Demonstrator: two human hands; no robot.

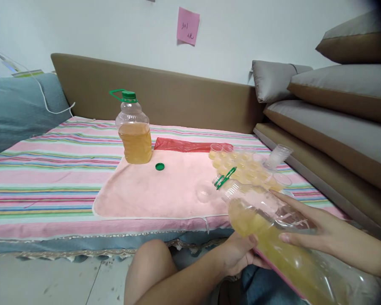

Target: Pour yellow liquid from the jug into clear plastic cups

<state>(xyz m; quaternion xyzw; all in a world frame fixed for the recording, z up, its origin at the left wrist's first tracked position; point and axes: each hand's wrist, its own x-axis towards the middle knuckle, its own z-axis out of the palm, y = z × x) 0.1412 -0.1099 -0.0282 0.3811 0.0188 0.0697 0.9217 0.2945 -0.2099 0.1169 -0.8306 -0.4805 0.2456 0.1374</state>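
Note:
A large clear plastic bottle (pixel 273 241) of yellow liquid lies tilted in my hands, its uncapped mouth with a green ring pointing left. My left hand (pixel 241 254) grips it from below near the shoulder. Over its upper side, my right hand (pixel 317 224) is wrapped with fingers and thumb apart around the plastic. Just below the mouth, an empty-looking clear cup (pixel 205 192) stands on the pink mat (pixel 146 190). Beyond the bottle, several clear cups with yellow liquid (pixel 238 163) stand close together. A green cap (pixel 159 166) lies on the mat.
A second bottle (pixel 135 142), capped green and partly filled, stands at the mat's back left. A red plastic bag (pixel 184 145) lies behind the mat. Stacked clear cups (pixel 278 156) lean at the right, near piled cushions (pixel 336 114). A striped cloth (pixel 51 169) covers the bed.

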